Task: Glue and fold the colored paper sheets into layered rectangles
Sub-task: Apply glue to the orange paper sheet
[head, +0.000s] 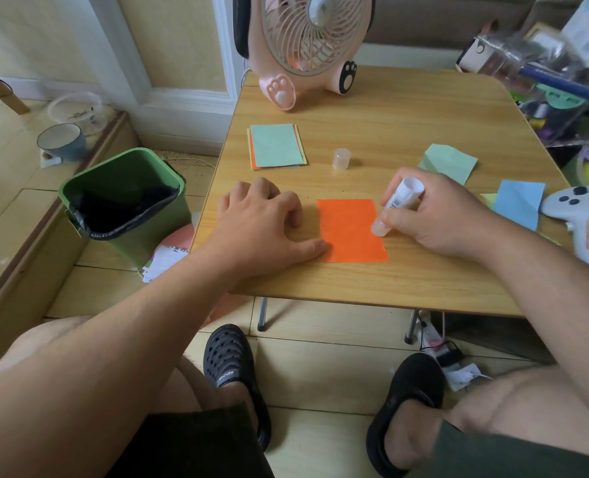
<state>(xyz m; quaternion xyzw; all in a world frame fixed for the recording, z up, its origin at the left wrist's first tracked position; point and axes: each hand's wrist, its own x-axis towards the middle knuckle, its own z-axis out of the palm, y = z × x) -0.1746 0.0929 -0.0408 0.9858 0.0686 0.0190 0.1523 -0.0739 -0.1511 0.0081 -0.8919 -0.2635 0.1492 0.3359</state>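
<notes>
Right hand: fingers curled round a white cylindrical glue stick with a barcode label, held tilted, its translucent tip down on the right edge of a flat orange rectangular paper sheet. Left hand: knuckles loosely bent, grasping nothing, resting on the light wooden surface just left of the orange sheet, thumb tip touching the sheet's lower left edge. Orange sheet: lies flat near the front edge of the surface, between the two hands. Translucent glue-stick cap: stands upright beyond the sheet, apart from it. Stack of rectangular coloured papers, pale green on top with orange and yellow edges showing: lies at the left rear of the surface. Folded pale green paper: lies beyond the right hand. Folded light blue paper: lies right of the hand, with a pale yellow sheet partly visible under its left edge. White plush toy with black spots: at the right edge of the surface. Pink desk fan with paw-shaped feet: stands at the rear. Green plastic waste bin with black liner: on the floor left of the surface. Blue-grey bowl: on the floor further left. Black perforated clogs: on the person's feet below the surface.
</notes>
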